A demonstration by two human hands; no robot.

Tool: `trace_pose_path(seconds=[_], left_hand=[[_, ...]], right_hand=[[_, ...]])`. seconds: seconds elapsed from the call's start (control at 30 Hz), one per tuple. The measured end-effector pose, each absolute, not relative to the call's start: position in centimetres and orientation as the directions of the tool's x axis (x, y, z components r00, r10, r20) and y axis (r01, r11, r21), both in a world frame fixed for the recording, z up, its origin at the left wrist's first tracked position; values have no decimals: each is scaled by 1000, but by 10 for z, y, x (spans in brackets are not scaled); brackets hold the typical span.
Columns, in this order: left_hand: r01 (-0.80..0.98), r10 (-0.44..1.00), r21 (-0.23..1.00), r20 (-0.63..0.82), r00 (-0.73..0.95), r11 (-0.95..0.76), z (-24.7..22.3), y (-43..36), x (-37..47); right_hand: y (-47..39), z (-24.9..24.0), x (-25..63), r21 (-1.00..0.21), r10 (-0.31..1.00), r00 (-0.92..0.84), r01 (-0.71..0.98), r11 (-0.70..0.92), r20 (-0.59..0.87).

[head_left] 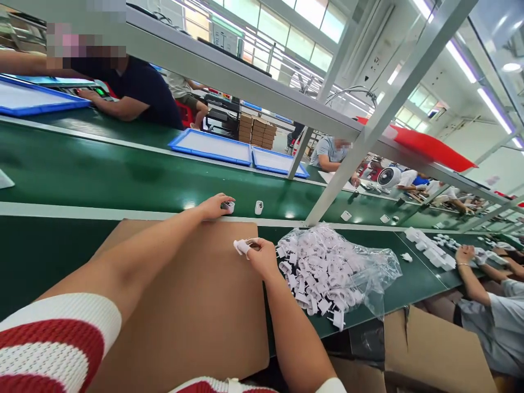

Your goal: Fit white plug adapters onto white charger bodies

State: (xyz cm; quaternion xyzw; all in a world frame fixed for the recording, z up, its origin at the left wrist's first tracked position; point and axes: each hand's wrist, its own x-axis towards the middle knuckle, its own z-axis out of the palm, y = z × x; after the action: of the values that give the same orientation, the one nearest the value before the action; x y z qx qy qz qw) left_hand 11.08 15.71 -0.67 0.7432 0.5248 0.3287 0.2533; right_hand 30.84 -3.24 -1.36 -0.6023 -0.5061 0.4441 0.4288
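Observation:
My left hand (214, 207) reaches over the far edge of the cardboard sheet (204, 295) to the green conveyor belt. Its fingers are closed around a small white plastic housing (230, 207) with a dark opening. A similar white housing (259, 207) stands on the belt just to the right. Above the cardboard's right side, my right hand (262, 255) pinches a small white plastic part (242, 247). To its right lies a heap of white plastic parts (319, 267) on a clear plastic bag (380, 273).
A grey metal post (339, 174) rises beside the belt and carries a shelf overhead. Blue-rimmed trays (213, 146) lie beyond the belt (123, 169). Co-workers sit across and to the right, one with hands (466, 255) near white parts. An open cardboard box (438, 344) stands lower right.

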Motion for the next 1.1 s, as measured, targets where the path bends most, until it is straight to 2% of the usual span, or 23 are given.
trace_pose_path(seconds=[0.07, 0.17, 0.27, 0.37, 0.47, 0.57, 0.63, 0.73, 0.87, 1.1], left_hand=[[646, 958, 708, 195, 210, -285, -7, 148, 113], [654, 959, 703, 194, 205, -282, -7, 119, 111], [625, 955, 724, 183, 235, -293, -13, 71, 105], [588, 950, 755, 158, 269, -292, -23, 18, 102], [564, 953, 781, 125, 277, -267, -34, -20, 103], [518, 953, 819, 110, 283, -249, -46, -35, 102], [456, 940, 845, 146, 308, -280, -52, -37, 99], [377, 921, 873, 174, 349, -308, -56, -36, 93], [329, 920, 897, 174, 351, -295, -57, -35, 92], [319, 914, 895, 191, 358, -312, -58, -35, 93]], right_hand=[[-29, -15, 308, -991, 986, 94, 4, -136, -135], [-27, -15, 311, -968, 984, 52, -195, -155, -168], [-27, -14, 312, -939, 979, -4, -283, -198, -205], [-30, -15, 309, -942, 982, 3, -282, -182, -191], [-35, -17, 303, -987, 994, 48, -127, -94, -101], [-42, -18, 299, -990, 997, 56, 136, 43, 51], [-46, -19, 299, -911, 979, -12, 362, 195, 205], [-51, -21, 299, -678, 900, -208, 599, 427, 383], [-53, -25, 294, -467, 814, -378, 677, 568, 442], [-55, -20, 287, -344, 807, -449, 742, 576, 384]])
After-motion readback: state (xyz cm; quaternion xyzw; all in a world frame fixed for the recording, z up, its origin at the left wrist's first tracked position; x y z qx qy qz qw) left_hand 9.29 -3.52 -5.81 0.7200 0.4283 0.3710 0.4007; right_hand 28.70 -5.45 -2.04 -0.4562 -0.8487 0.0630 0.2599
